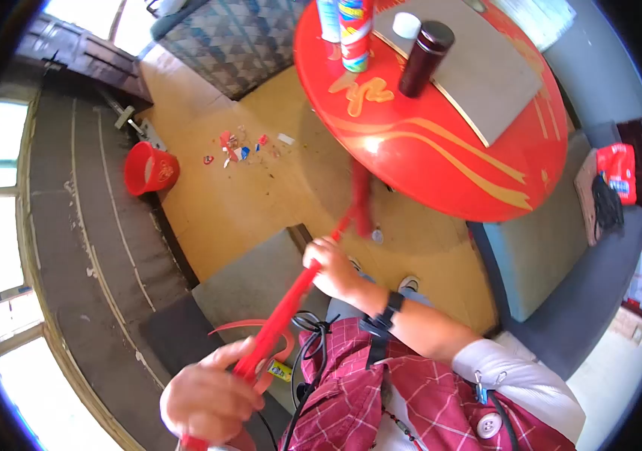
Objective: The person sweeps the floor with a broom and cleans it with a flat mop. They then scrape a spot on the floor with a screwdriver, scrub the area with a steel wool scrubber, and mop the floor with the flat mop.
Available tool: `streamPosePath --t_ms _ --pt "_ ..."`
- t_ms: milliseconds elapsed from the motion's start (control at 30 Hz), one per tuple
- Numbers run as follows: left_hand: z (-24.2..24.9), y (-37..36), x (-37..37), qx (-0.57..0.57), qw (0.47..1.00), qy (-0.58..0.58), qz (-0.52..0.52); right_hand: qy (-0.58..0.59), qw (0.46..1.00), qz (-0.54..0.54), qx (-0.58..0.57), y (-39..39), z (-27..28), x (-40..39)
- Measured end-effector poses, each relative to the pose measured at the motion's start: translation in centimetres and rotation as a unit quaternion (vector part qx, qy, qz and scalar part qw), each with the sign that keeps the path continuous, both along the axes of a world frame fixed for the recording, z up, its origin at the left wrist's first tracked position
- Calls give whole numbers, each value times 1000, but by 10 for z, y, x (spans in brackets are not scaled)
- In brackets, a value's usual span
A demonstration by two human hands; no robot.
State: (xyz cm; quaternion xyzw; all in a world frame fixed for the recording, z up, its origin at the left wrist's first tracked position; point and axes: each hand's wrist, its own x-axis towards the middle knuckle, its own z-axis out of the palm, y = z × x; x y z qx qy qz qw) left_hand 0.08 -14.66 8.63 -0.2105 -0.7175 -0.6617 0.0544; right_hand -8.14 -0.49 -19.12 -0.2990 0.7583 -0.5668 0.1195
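You hold the red pole (285, 314) with both hands, and it goes slanting from the near left toward the floor (219, 218) by the near side of the desk (430, 167). Your left hand (212, 398) is closed around the near part of the pole, and its grip is a little blurred. Your right hand (332, 268) is closed around it farther along, with a black band (383, 316) on the wrist. The far end of the pole is blurred, so its exact shape I cannot tell. On the round red desk, a grey board (490, 79) lies flat at the right, with a white lid (406, 25) on it. A dark bottle (426, 60) stands at the left edge of the board, and a colourful can (354, 37) is to the left of the bottle. Small scraps (238, 150) are scattered on the floor, left of the desk, and a red bucket (152, 168) is farther left, near the scraps. At the right, a red packet (617, 171) lies beside a black item (607, 204).
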Motion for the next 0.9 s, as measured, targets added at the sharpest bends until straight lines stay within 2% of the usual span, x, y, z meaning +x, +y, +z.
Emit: streamPosePath --t_ms 67,100,167,233,300,367,433,567,600,633,700,767,833,867,900 --pt "-28 1 9 136 984 -101 54 -34 997 -8 74 35 -19 23" --pt "-45 3 5 134 984 -95 64 -47 994 -25 93 52 -36 34" --pt "-77 18 -4 69 979 -188 -43 -59 991 -6 120 85 -73 46" --pt "-95 49 4 120 970 -210 -17 -83 990 -13 112 96 -102 58" --pt "-84 67 12 16 973 -217 76 -54 998 -1 37 89 -119 55" --pt "-69 85 21 -6 962 -209 174 -66 996 44 43 76 -95 30" --pt "-55 124 6 -80 961 -162 209 -32 997 61 -21 60 -89 2" --pt "-37 209 -20 -247 957 -109 101 -18 984 92 -151 56 -60 -49" --pt "-26 220 -16 -226 966 -109 61 0 981 89 -170 63 -45 -51" --pt "-18 233 -6 -237 964 -90 79 20 978 87 -189 72 -29 -53" --pt "13 234 8 -296 952 -73 6 3 979 96 -180 94 -6 -41" --pt "26 233 24 -284 957 -47 37 18 986 118 -120 123 -4 -20" --pt "20 236 40 -167 975 -88 114 6 991 107 -79 160 -8 9" --pt "14 240 40 -166 975 -90 117 -6 994 101 -46 178 -17 23" --pt "4 248 35 -63 969 -161 178 -19 995 94 -11 195 -31 38"
